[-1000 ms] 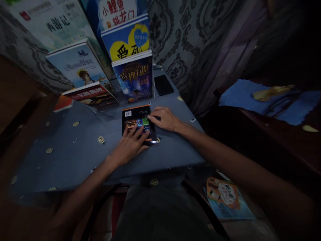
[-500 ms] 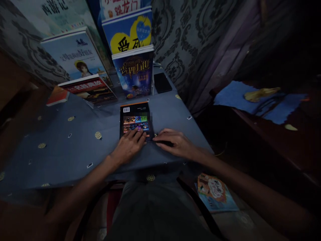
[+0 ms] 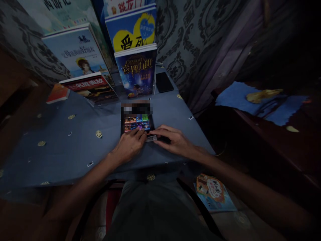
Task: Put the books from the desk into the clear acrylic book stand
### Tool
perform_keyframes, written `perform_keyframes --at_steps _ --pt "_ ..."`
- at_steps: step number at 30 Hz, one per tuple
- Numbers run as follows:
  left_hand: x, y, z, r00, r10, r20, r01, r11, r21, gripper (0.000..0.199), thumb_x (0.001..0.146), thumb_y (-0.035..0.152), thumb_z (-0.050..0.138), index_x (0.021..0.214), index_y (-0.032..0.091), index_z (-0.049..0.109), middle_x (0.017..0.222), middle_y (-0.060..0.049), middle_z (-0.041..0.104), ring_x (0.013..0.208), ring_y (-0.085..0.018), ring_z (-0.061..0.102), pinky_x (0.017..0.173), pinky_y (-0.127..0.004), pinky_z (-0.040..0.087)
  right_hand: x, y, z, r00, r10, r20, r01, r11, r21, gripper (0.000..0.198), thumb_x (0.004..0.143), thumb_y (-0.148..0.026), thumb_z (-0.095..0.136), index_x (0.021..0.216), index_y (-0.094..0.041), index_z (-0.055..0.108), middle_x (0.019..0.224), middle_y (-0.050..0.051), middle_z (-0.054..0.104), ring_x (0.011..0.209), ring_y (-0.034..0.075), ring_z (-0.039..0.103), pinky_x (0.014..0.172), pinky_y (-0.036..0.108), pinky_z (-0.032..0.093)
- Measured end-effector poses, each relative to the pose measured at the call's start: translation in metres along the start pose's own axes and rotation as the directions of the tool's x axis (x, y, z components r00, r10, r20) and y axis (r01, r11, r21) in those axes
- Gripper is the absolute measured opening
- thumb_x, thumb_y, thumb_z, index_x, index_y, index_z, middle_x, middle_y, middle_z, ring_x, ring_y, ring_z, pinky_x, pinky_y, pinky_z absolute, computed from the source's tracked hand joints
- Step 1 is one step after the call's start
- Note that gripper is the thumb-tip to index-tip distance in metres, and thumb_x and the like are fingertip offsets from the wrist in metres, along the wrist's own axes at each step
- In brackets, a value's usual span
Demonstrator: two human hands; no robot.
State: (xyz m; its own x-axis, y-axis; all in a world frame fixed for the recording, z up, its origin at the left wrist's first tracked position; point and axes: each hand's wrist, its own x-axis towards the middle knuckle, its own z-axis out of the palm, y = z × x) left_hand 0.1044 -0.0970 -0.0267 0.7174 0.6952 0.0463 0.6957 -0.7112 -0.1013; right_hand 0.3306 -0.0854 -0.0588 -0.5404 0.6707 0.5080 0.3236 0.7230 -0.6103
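Note:
A small dark book [image 3: 137, 124] with rows of colourful pictures lies on the cloth-covered table in front of me, the blurred patch at its far end hiding detail. My left hand [image 3: 131, 144] rests on its near edge, fingers laid over the lower part of the cover. At the near right corner, my right hand [image 3: 173, 139] pinches the book between thumb and fingers. A pale strip, which looks like page edges, shows beneath the cover there.
Behind the book stand several upright books, among them a purple-blue one [image 3: 136, 72] and a red one [image 3: 91, 87]. A black phone [image 3: 164, 82] lies to their right. Picture books [image 3: 214, 194] lie low beside my seat. A blue cloth [image 3: 240, 100] covers a surface at right.
My right hand's fingers have moved onto the book's near right corner, and a pale strip now shows under the cover. My left hand stays on the book. The view has shifted slightly.

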Motion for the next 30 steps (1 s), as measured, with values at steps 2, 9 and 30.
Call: perform_keyframes --at_steps 2,9,30 --pt "-0.002 0.000 0.005 0.997 0.012 -0.071 -0.011 1.000 0.001 0.030 0.101 0.020 0.046 0.125 0.011 0.061 0.128 -0.016 0.067 0.124 -0.027 0.062 0.097 -0.040 0.055 0.000 -0.001 0.000 0.999 -0.044 -0.006 0.044 0.998 -0.053 0.026 0.096 -0.025 0.059 0.119 -0.021 0.069 0.086 0.005 0.069 0.080 0.019 0.065 0.077 0.034 0.055" --pt "-0.012 -0.011 0.015 0.959 0.005 -0.284 -0.039 0.993 -0.114 0.032 0.101 0.035 0.049 0.121 0.015 0.065 0.126 -0.012 0.070 0.116 -0.023 0.066 0.098 -0.037 0.056 -0.004 -0.006 -0.003 0.992 -0.114 0.049 0.122 0.974 -0.192 0.019 0.099 -0.022 0.052 0.096 -0.019 0.071 0.077 0.004 0.070 0.072 0.018 0.062 0.072 0.034 0.052" --pt "0.024 -0.091 0.019 0.749 -0.571 0.336 0.152 -0.344 -0.926 0.058 0.060 0.026 0.086 0.112 0.014 0.063 0.091 -0.007 0.073 0.076 -0.020 0.071 0.071 -0.030 0.056 0.021 0.018 0.015 0.959 0.284 -0.015 -0.281 0.939 -0.198 0.043 0.086 -0.033 0.070 0.127 -0.024 0.058 0.105 0.008 0.062 0.093 0.025 0.064 0.082 0.042 0.057"
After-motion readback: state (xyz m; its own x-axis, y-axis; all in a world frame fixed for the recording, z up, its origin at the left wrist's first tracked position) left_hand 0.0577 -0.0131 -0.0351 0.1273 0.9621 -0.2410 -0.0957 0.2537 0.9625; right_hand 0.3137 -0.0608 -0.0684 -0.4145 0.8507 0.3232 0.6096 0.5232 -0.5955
